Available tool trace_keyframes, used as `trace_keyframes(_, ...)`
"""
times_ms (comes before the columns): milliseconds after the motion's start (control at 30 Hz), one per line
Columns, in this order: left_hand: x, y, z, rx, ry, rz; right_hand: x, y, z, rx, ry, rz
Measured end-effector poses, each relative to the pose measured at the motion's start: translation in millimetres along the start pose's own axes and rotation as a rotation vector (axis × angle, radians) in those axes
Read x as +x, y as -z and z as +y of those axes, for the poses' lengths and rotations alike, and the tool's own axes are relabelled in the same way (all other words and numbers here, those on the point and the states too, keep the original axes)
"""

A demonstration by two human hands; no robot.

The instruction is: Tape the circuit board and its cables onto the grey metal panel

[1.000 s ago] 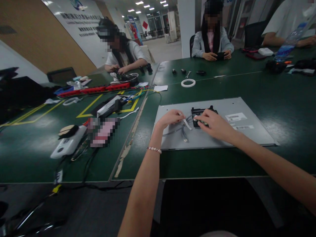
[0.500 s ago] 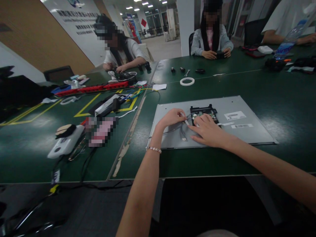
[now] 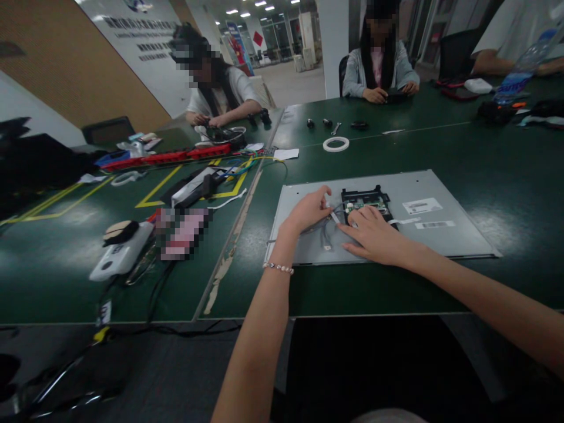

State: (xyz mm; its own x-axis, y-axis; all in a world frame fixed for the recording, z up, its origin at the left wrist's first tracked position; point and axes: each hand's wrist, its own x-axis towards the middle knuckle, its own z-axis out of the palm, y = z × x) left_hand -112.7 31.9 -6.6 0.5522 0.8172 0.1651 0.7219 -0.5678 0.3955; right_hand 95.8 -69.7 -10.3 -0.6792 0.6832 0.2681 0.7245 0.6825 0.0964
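Note:
A flat grey metal panel (image 3: 440, 238), like the back of a display, lies on the green table. In its middle sits a black frame (image 3: 361, 191) around a green circuit board (image 3: 372, 207). Thin grey cables run left from the board, and one has a small white connector (image 3: 327, 247). My left hand (image 3: 308, 210) is over the cables, index finger raised apart from the thumb, whose tip is near a white tape strip (image 3: 333, 218). My right hand (image 3: 374, 238) rests spread, fingers over the board's near edge and thumb by the strip.
A white tape roll (image 3: 335, 144), a small wrench (image 3: 336, 128) and small black parts lie beyond the panel. To the left are a white power bank (image 3: 117, 252), a blurred pink phone-like thing (image 3: 185, 235) and a red power strip (image 3: 167, 157). Co-workers sit across the table.
My left index finger has lifted away from the thumb, opening the pinch at the strip. My right hand stays in place on the panel. The whole view has shifted slightly.

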Motion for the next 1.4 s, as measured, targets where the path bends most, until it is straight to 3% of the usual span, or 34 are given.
trace_keyframes(200,-2.6,1.6,4.5,0.099,-0.011,0.069,-3.1,7.9,-0.9,0.008,0.053,-0.019)
trace_keyframes(467,-1.3,-1.6,-3.7,0.196,0.11,0.116,-6.1,21.1,7.5,0.223,0.071,-0.043)
trace_keyframes(600,3.0,-1.6,11.5,0.135,0.125,0.212,-4.7,26.5,22.8,0.507,-0.146,0.108)
trace_keyframes(733,7.8,-0.6,40.9,-0.169,0.076,0.337,-1.8,27.9,44.6,0.866,-0.465,0.287)
trace_keyframes(933,5.3,-5.0,74.7,-0.59,-0.075,0.135,1.8,23.8,60.9,1.289,-0.648,0.338)
trace_keyframes(1067,6.4,-12.4,73.5,-0.615,-0.088,0.112,-0.5,25.1,62.9,1.273,-0.667,0.404)
trace_keyframes(1233,14.9,-16.6,63.1,-0.648,0.017,0.27,-6.0,31.5,70.9,1.039,-0.747,0.366)
trace_keyframes(1400,29.8,-11.8,65.5,-0.545,0.046,0.24,-10.7,32.0,84.5,1.009,-0.774,0.335)
